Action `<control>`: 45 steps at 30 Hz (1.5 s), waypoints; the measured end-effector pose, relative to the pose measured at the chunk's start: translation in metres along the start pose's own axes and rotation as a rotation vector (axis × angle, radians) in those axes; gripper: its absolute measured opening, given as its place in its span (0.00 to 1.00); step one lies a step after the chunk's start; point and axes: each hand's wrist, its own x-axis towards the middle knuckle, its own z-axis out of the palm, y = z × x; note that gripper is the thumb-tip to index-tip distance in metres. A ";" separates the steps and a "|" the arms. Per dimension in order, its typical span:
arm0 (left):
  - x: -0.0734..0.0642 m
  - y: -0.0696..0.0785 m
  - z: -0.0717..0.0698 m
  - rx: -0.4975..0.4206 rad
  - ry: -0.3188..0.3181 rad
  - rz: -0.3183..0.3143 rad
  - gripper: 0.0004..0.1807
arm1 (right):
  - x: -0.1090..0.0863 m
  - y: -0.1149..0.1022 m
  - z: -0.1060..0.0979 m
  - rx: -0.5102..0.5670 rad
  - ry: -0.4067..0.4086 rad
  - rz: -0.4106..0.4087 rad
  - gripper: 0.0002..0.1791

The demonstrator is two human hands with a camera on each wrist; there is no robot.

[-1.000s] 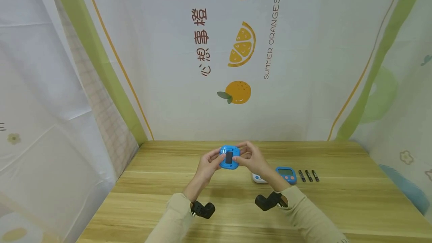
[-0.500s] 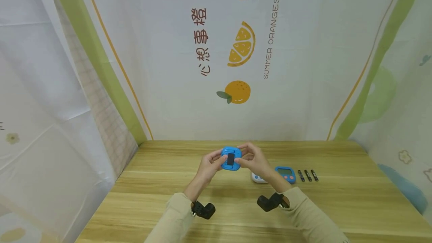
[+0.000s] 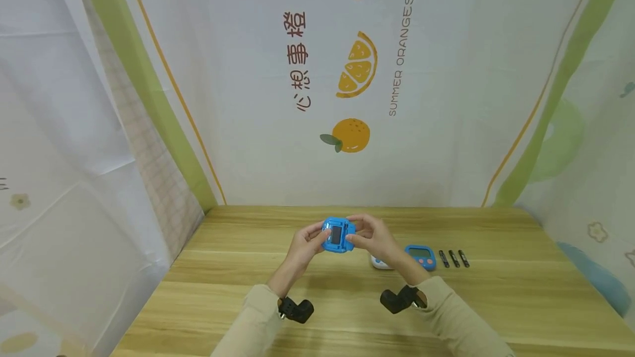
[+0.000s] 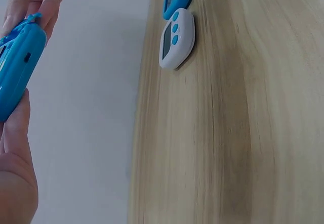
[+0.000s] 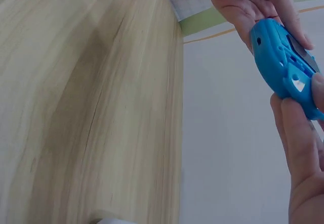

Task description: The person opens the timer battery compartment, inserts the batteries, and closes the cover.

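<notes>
Above the table, both hands hold a blue digital timer [image 3: 330,225] with its back, bearing a dark rectangle, towards the head camera. My left hand [image 3: 302,247] grips the timer's left side, thumb over the back. On the right, my right hand [image 3: 376,237] pinches the blue battery cover [image 3: 351,230], thumb on top and fingers behind. That cover juts out past the right edge of the body, with a gap along the seam. In the right wrist view the cover [image 5: 297,85] stands tilted off the timer body [image 5: 268,52]. The timer's front is hidden from the head camera.
A white timer [image 3: 380,263] lies on the wooden table [image 3: 223,291], partly behind the right forearm. Beside it lies another blue timer [image 3: 420,258] with pink buttons. Three dark batteries [image 3: 453,258] lie in a row further right. A printed curtain [image 3: 248,153] hangs behind the table.
The battery cover has shifted to the right out of the timer's back, along with my right thumb. Earlier it lay flush. The left hand keeps its grip.
</notes>
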 end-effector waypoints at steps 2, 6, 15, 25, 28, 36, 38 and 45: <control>-0.006 0.008 0.002 0.010 0.003 -0.007 0.22 | 0.000 0.001 0.000 0.031 0.003 0.030 0.23; -0.011 0.013 0.005 0.018 0.005 -0.007 0.22 | -0.001 0.002 -0.001 0.107 0.017 0.072 0.23; -0.013 0.009 0.005 0.053 0.030 -0.009 0.23 | -0.002 0.006 -0.001 0.036 0.039 0.074 0.21; -0.013 0.000 0.001 0.092 0.032 0.021 0.23 | 0.001 0.002 -0.003 0.011 0.143 0.087 0.19; -0.008 -0.010 -0.005 0.092 0.049 0.013 0.25 | 0.001 0.002 -0.007 0.026 0.173 0.088 0.19; -0.005 -0.019 -0.017 0.045 0.093 0.003 0.29 | -0.010 0.014 -0.009 -0.052 0.134 0.109 0.21; -0.005 -0.018 -0.018 0.037 0.098 0.009 0.29 | -0.016 0.022 -0.005 -0.080 0.099 0.123 0.20; -0.007 -0.014 -0.019 0.016 0.101 0.017 0.29 | -0.035 0.052 0.007 -0.108 -0.014 0.165 0.17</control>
